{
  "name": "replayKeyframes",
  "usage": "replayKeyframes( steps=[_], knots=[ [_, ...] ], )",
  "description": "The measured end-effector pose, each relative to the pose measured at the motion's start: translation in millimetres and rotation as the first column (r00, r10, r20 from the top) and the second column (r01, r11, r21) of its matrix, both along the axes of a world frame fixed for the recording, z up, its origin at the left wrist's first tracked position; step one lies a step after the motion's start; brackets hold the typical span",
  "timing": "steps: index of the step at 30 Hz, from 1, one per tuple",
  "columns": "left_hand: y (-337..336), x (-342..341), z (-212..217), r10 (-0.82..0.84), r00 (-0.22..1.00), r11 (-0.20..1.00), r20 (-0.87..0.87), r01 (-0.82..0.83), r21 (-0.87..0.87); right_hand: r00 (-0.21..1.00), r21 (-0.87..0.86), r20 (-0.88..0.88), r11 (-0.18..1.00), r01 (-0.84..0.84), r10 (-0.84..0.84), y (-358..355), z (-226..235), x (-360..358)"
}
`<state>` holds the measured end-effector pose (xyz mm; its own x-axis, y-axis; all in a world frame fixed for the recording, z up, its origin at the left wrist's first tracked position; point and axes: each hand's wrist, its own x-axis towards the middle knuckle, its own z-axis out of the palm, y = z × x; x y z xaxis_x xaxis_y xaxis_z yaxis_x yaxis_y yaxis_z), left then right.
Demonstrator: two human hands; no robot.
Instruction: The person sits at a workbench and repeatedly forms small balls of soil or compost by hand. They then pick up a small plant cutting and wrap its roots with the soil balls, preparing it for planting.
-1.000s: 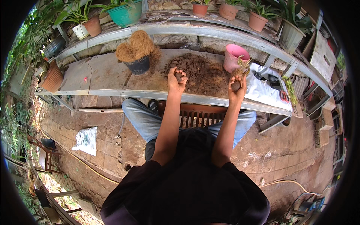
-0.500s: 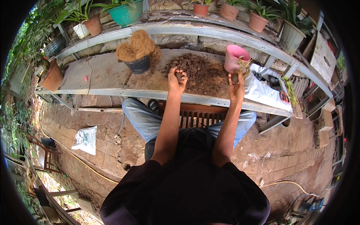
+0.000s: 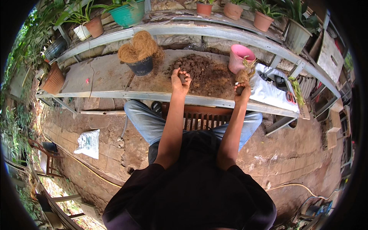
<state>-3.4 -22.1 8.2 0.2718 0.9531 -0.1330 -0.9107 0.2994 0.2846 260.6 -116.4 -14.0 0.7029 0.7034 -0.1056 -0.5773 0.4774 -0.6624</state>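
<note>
Over the near edge of the soil heap (image 3: 201, 69), my left hand (image 3: 179, 82) is closed around a dark soil clump (image 3: 183, 77). My right hand (image 3: 243, 94) curls its fingers about another dark lump of soil (image 3: 240, 90), just in front of the pink pot (image 3: 235, 63). A plant with pale, dry-looking leaves and roots (image 3: 245, 73) lies between that pot and my right fingers; whether the hand touches it I cannot tell. Left of the heap stands a black pot (image 3: 140, 66) topped with brown coconut fibre (image 3: 140, 46).
A white sack (image 3: 268, 92) with red-handled scissors (image 3: 291, 98) and dark items covers the bench's right end. A terracotta pot (image 3: 53, 80) leans at the left end. Potted plants line the shelf behind, including a green pot (image 3: 128, 15). A metal rail (image 3: 161, 94) edges the bench.
My right hand has dropped slightly toward me and its fingers have curled more around the lump. The left hand stays almost where it was.
</note>
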Motion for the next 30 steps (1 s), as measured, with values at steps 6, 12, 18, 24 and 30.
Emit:
replayKeyframes(
  steps=[6,12,18,24,30],
  knots=[
    [-2,5,7,0.043,0.996,0.999,0.079,-0.044,0.01,0.964,0.026,0.226,0.99,0.136,-0.139,19,-28,7],
    [1,7,2,0.015,0.999,0.999,0.035,-0.016,0.04,0.244,-0.176,0.969,0.747,0.641,0.019,20,-58,22],
    [3,12,0,-0.017,1.0,1.0,0.013,0.017,0.022,-0.03,0.044,0.999,0.724,0.688,-0.032,12,-61,19],
    [2,12,2,0.011,1.0,0.999,-0.007,-0.011,-0.031,0.315,-0.048,0.933,0.808,0.588,-0.174,7,-40,17],
    [11,6,-1,-0.022,1.0,1.0,0.005,0.022,0.006,0.591,-0.127,0.78,0.872,0.472,-0.206,-2,-18,16]
  ],
)
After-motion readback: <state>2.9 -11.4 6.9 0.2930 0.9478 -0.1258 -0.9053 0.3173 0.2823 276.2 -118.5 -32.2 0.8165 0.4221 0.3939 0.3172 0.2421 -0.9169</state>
